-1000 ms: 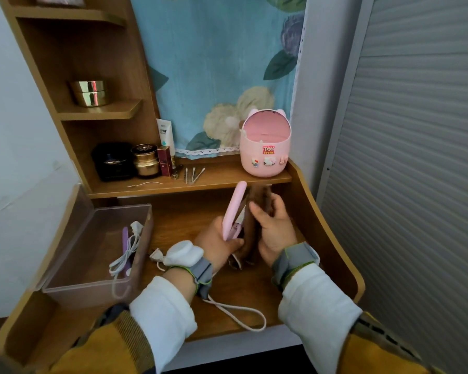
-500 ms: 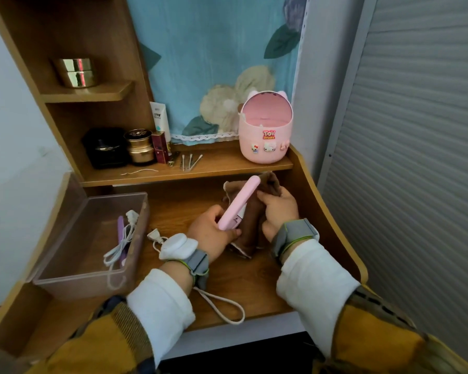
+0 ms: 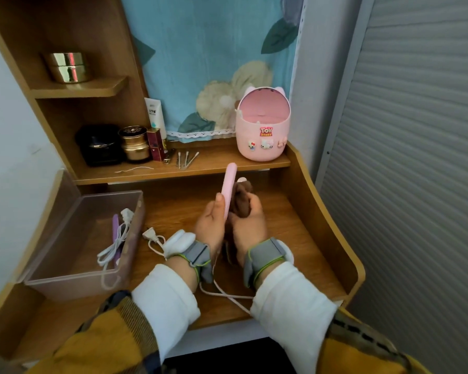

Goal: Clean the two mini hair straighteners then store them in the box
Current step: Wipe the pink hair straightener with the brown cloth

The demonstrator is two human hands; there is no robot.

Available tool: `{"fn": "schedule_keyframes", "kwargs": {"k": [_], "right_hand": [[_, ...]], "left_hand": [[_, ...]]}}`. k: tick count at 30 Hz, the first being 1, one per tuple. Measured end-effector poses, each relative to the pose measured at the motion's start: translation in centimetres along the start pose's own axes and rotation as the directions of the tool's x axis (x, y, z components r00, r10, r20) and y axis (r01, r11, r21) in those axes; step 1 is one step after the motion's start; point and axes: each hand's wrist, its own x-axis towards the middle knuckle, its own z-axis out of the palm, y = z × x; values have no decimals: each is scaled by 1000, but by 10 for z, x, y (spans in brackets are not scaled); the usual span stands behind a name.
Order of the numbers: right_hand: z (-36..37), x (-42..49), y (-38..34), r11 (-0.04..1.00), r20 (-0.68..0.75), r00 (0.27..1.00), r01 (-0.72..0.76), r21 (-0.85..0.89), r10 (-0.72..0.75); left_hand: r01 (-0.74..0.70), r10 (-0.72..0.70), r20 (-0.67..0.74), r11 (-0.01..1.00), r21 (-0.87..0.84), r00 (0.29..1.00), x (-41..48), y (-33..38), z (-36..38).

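My left hand (image 3: 210,225) grips a pink mini hair straightener (image 3: 229,188) by its lower end, tip pointing up and away. Its white cord (image 3: 222,292) trails over the desk to a plug (image 3: 149,235). My right hand (image 3: 247,224) holds a brown cloth (image 3: 242,198) bunched against the straightener's right side. A purple mini straightener (image 3: 115,230) with a coiled white cord lies inside the clear plastic box (image 3: 76,284) at the left of the desk.
A pink lidded bin (image 3: 262,125) stands on the shelf behind my hands. Cosmetic jars (image 3: 134,143), a dark case (image 3: 99,144), a white tube (image 3: 154,114) and cotton swabs (image 3: 185,159) sit further left. A gold tin (image 3: 69,67) is on the upper shelf. The desk has raised side walls (image 3: 333,225).
The straightener has swung more upright and both hands have come closer together. The cloth, earlier spread behind the straightener, is now bunched in my right hand against it.
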Motion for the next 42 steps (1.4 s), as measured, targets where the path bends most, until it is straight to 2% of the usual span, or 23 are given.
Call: {"fn": "schedule_keyframes", "kwargs": {"k": [4,6,9,11,15,18,20,22,23,25,27,29,31,32,34,37,42], "right_hand": [[1,4,7,973,-45,996,59,-221,-71],[0,3,7,940,-46,993,88,-329,-109],[-5,-2,3,829,-31,980,151,-538,-198],[-9,-7,-1,801,1,975,184,-570,-223],[-13,-21,3,837,4,978,180,-517,-208],[-15,-23,5,880,26,995,94,-465,-93],[-17,-17,1,918,-21,1000,2,-397,-11],[-20,-14,-7,956,-117,993,-54,-290,21],[-24,-11,-11,977,-174,984,-65,-204,29],[-32,-7,-23,997,-223,972,-76,6,76],[-37,-2,-36,971,-162,982,-59,231,98],[-37,2,-44,954,-116,991,-25,300,62],[-34,8,-44,979,-101,994,-11,204,32],[-31,11,-43,996,-112,994,3,94,8],[-29,21,-40,987,-203,977,32,-158,-64],[-28,31,-43,937,-325,935,20,-349,-141],[-16,30,-45,816,-306,912,52,-576,-274]], "left_hand": [[128,-135,-44,982,-139,990,7,-4,2],[121,-133,-62,978,-168,989,7,-4,2],[94,-107,-72,982,-164,992,6,-4,3],[79,-93,-85,985,-153,992,4,-4,4],[66,-84,-118,986,-153,989,6,-1,3],[109,-133,-128,977,-182,983,9,-2,-1],[132,-151,-47,951,-279,987,9,-4,-4],[118,-103,62,936,-332,993,6,-3,-8],[90,-65,96,952,-292,993,7,-3,-9],[-14,24,103,995,-98,994,8,-4,-13],[-121,114,91,989,85,989,8,-6,-16],[-137,123,135,985,103,983,4,-6,-17],[-190,167,172,974,125,971,0,-6,-15],[-236,206,189,960,149,960,-3,-6,-13],[-312,272,219,934,176,937,-7,-5,-9],[-387,333,241,893,230,912,-15,-9,-5],[-238,232,111,970,46,966,-18,-3,4]]}}
